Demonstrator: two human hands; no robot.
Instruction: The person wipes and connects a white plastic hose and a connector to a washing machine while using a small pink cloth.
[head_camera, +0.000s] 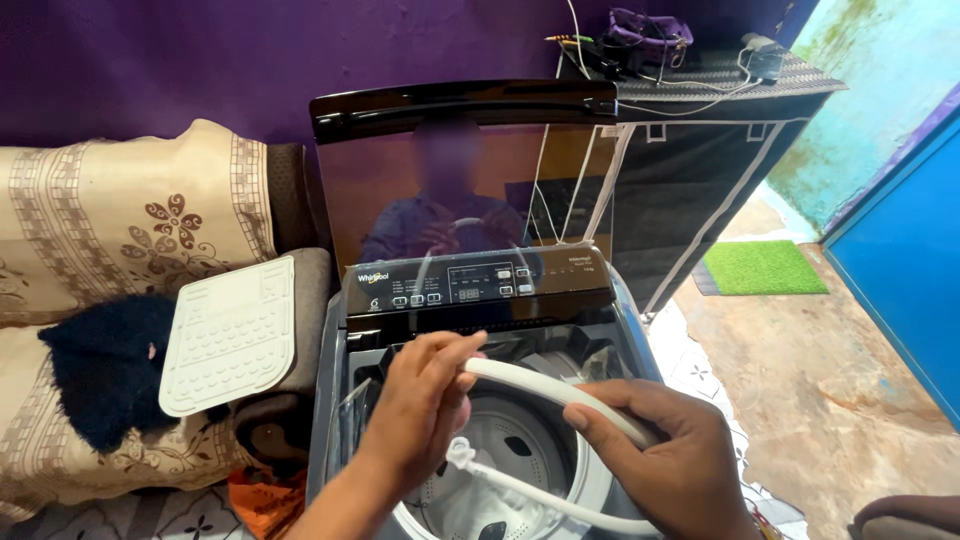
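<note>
A white flexible hose (545, 385) runs between both my hands above the open drum (505, 445) of a top-loading washing machine (480, 290). My left hand (420, 400) grips the hose's near end. My right hand (675, 445) holds the hose further along. A thinner white loop of the hose with a clip (462, 455) hangs below, over the drum. The machine's dark glass lid (460, 170) stands raised, reflecting a person.
A white perforated plastic panel (230, 335) lies on a beige patterned sofa (120, 220) to the left, beside a dark blue fuzzy cloth (100, 370). A black fabric cabinet (690, 150) stands behind on the right, with cables on top. A green mat (765, 267) lies on the floor.
</note>
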